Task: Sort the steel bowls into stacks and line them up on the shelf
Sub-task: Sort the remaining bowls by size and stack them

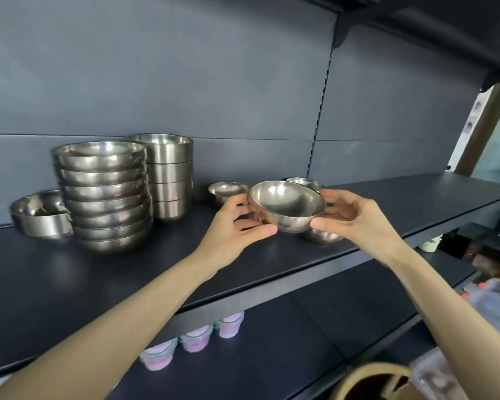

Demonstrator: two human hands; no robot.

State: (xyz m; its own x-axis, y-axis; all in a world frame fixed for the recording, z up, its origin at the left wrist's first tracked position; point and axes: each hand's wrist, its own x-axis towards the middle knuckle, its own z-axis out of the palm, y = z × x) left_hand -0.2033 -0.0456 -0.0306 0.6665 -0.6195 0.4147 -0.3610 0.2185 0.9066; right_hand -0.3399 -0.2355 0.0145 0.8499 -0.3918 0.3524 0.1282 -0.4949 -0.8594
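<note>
Holding a small bowl point(286, 207) between both hands, centre of frame; it looks clear of the shelf point(127, 269), mouth tipped slightly toward the camera.

Head view, the only one:
- Left hand point(237, 226) grips the bowl's left wall, thumb low on the front, fingers curled behind.
- Right hand point(355, 217) grips the right wall, thumb under the front, fingers over the far rim.
- Left of centre: tall stack of rounded bowls point(104, 192). Just behind it to the right, a shorter stack of straight-sided bowls point(169, 174). At far left, a loose straight-sided bowl point(38, 216) sits partly behind the tall stack.
- Small loose bowls nearby: one behind the left hand point(227, 192), one behind the held bowl point(303, 183), one under the right hand point(322, 236).
- Lower shelf, bottom centre: row of pink cups point(202, 333).

Step in hand, as I judge it: gathering the small bowls into a stack of their own; the two larger kinds look mostly sorted.

Next move calls for levelling the held bowl and lowering it squarely into one of the loose small bowls, the one under the right hand being nearest. Steel on steel slides, so centre it before the fingers let go. Whether all these small bowls match in size I cannot tell.
</note>
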